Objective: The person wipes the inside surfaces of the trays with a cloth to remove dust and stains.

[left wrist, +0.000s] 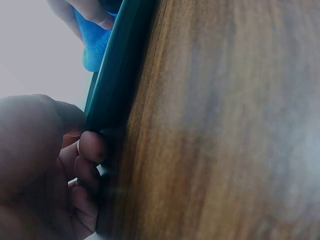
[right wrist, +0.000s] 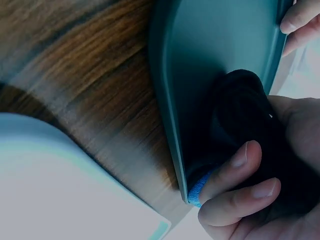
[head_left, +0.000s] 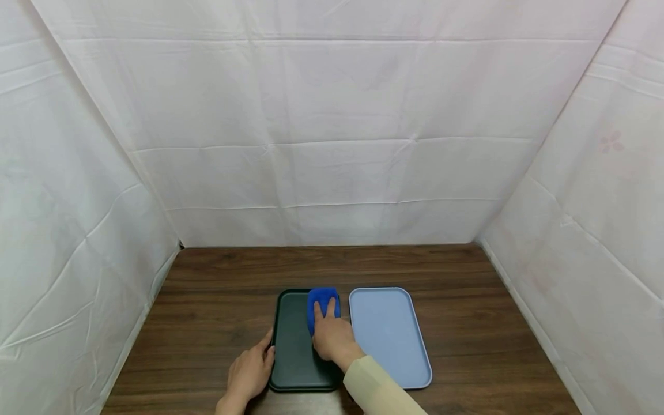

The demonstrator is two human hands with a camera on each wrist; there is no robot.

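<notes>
A dark green tray (head_left: 293, 351) lies on the wooden table. My left hand (head_left: 250, 369) is at its left edge, thumb and fingertips holding the rim; in the left wrist view the fingers (left wrist: 92, 146) are bent against its outer side. My right hand (head_left: 334, 340) is over the tray's right half and grips a blue cloth (head_left: 323, 297). Two fingers stretch forward over the cloth, while the right wrist view has other fingers (right wrist: 240, 200) curled at its bunched, shadowed part. The cloth overlaps the tray's far right corner. My palm hides part of it.
Close to the right of the green tray lies a light blue tray (head_left: 389, 340), partly behind my right sleeve (head_left: 381, 389). The brown wooden table (head_left: 482, 346) extends around both trays. White fabric (head_left: 332, 173) hangs at the back and on both sides.
</notes>
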